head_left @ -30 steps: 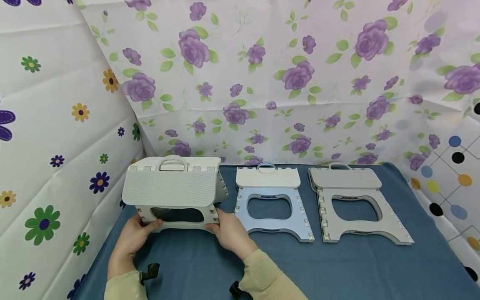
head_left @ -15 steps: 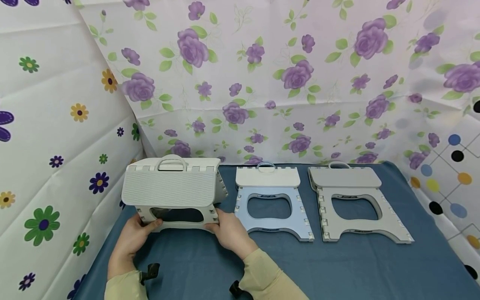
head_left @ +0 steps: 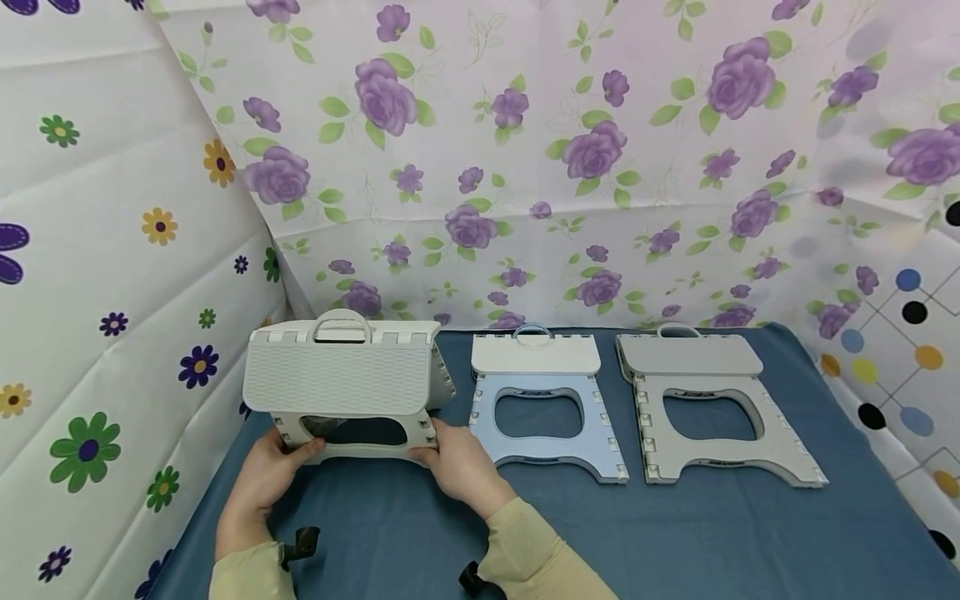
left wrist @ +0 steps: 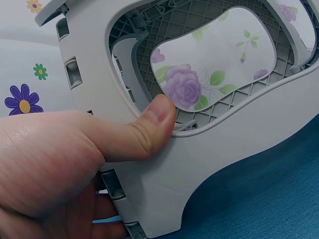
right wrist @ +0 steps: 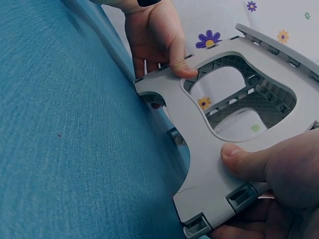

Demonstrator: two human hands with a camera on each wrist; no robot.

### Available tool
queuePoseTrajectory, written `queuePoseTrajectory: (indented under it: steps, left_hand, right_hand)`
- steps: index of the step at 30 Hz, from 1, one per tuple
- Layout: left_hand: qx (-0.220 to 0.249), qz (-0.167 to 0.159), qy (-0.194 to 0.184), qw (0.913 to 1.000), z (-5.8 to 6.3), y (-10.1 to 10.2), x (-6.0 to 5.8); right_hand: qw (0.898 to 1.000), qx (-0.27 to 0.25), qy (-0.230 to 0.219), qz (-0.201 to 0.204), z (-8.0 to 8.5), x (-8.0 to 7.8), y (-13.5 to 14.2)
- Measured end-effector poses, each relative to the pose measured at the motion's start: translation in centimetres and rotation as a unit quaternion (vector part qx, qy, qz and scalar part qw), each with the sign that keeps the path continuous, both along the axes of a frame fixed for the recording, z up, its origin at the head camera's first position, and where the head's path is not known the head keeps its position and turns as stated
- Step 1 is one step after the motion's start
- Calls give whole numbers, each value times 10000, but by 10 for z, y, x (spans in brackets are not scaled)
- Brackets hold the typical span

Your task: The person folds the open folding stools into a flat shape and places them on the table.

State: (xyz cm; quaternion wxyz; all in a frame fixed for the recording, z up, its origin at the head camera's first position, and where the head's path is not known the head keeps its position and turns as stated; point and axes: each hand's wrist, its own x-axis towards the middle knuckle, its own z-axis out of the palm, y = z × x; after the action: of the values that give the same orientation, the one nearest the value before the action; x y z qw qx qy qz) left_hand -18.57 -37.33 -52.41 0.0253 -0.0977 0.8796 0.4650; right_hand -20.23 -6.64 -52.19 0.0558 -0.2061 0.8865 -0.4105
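Note:
A light grey folding step stool stands unfolded at the left of the table, its ribbed seat sloping toward me and a loop handle at the seat's back edge. My left hand grips the left side of its front leg panel, the thumb lying at the rim of the oval opening in the left wrist view. On the other side, my right hand holds the same panel, thumb on its face and fingers behind the hinged edge. In the right wrist view the panel is close over the blue cloth.
A blue and white folded stool lies flat to the right of my right hand. Further right lies a grey folded stool. Blue cloth covers the table, with flowered curtains at the back and left.
The back edge of the stool's seat has sunk slightly, so the seat tips a little. Both hands keep their grip in the same place; the folded stools have not moved.

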Motion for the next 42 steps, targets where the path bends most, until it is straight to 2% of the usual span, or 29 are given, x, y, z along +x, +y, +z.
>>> queuePoseTrajectory:
  steps: [12, 22, 36, 42]
  left_hand:
    - [168, 0, 1, 9999, 0, 2, -1]
    - [430, -161, -61, 9989, -1, 0, -1]
    - [191, -4, 49, 9998, -4, -2, -3]
    - [166, 98, 54, 9998, -4, -2, -3]
  right_hand:
    - [10000, -11, -58, -49, 0, 0, -1]
    - [9999, -82, -110, -86, -1, 0, -1]
    - [9993, -229, -133, -244, -3, -1, -1]
    - [9985, -344, 47, -432, -3, -1, 0]
